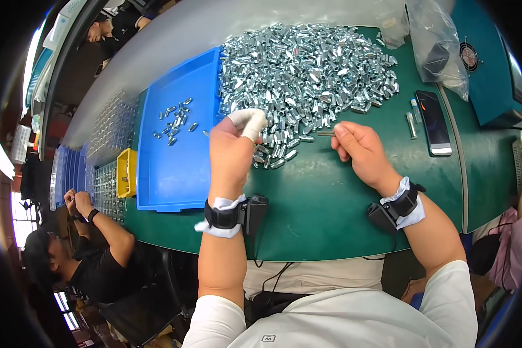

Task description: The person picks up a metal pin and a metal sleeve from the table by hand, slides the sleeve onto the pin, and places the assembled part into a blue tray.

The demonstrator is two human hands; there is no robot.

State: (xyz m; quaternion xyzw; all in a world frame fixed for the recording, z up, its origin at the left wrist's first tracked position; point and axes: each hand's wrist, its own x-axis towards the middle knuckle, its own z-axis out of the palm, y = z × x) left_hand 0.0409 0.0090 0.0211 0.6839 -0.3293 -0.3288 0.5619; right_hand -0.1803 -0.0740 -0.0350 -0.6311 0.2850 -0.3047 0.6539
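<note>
A large heap of shiny hexagonal metal fittings covers the far middle of the green table. At its near left edge, beside the tray, is my left hand, with white coverings on the thumb and a finger. Those fingers are curled together; whatever lies between them is hidden. My right hand pinches a thin metal rod between thumb and forefinger, its tip pointing left toward the heap. Several loose fittings lie between my hands. The blue tray to the left holds a small scatter of similar fittings.
Right of the heap lie a phone, a small metal cylinder and a clear plastic bag. A teal machine stands far right. Beyond the tray are a yellow bin and clear racks; a co-worker sits there.
</note>
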